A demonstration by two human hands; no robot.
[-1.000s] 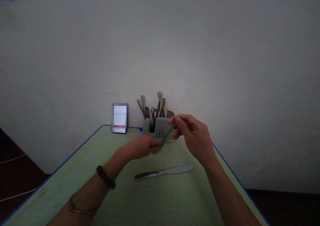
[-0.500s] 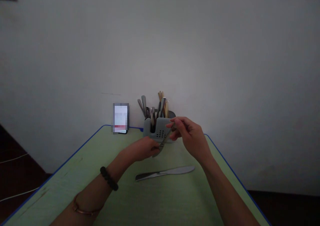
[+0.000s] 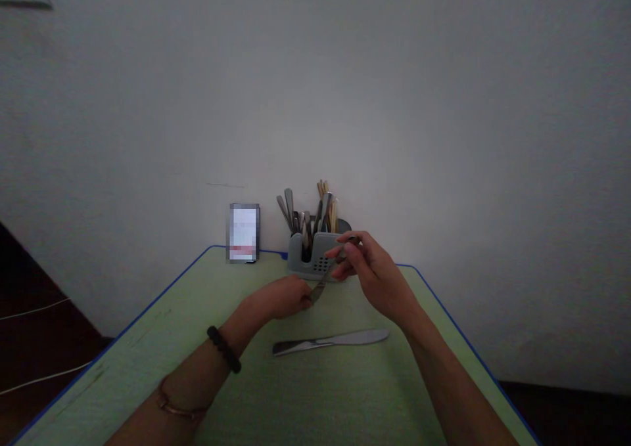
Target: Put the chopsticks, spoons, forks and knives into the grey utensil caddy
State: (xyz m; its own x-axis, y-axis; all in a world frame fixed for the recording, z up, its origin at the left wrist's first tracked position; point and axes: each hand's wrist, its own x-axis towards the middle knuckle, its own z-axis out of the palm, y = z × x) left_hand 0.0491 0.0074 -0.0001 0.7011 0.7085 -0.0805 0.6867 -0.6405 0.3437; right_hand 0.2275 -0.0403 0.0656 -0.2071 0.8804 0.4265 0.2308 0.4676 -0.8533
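Note:
A metal fork is held slanting over the table, handle up to the right and tines down to the left. My right hand is closed on its handle, thumb against the fingers. My left hand is closed at the tine end, its fingertips on the tines and partly hidden. Just behind the fork stands a grey cutlery holder, partly covered by my right hand. On the table in front of both hands lies a table knife, blade to the right.
Metal cutlery handles and wooden chopsticks stick up from the holder. A phone, its screen blurred, leans on the wall to the left. The green table has a blue edge and meets the white wall.
The whole view has shifted slightly, so things sit a little farther right. The fork has turned a little in my hands, and its tines show more clearly beside my left fingers.

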